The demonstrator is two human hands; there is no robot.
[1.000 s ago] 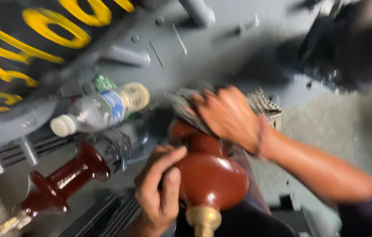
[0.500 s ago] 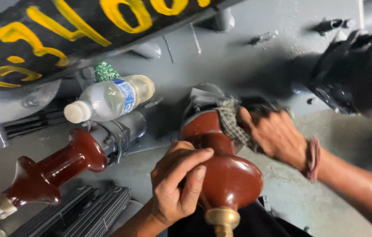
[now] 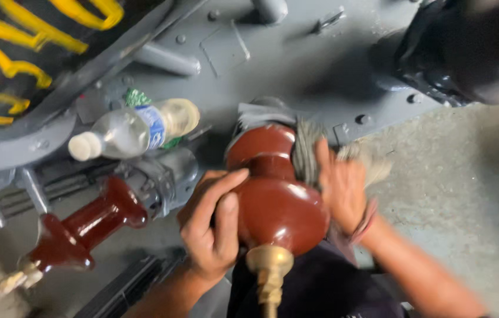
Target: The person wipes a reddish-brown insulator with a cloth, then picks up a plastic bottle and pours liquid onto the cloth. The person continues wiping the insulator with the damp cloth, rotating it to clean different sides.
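Saw glossy, smooth brown ceramic insulator (image 3: pixel 276 194), brass-coloured metal stud (image 3: pixel 270 274), frayed grey cloth (image 3: pixel 308 150), clear plastic bottle (image 3: pixel 134 129), matt grey-painted metal housing (image 3: pixel 296 59).

A glossy reddish-brown ribbed insulator (image 3: pixel 276 194) stands out from the grey metal housing (image 3: pixel 296 65), its two rounded sheds one behind the other and a brass-coloured threaded terminal (image 3: pixel 269 272) at its near end. A wad of grey, frayed cloth (image 3: pixel 308 150) is pressed against the insulator's right flank, in the groove between the sheds, its loose threads trailing off to the right.
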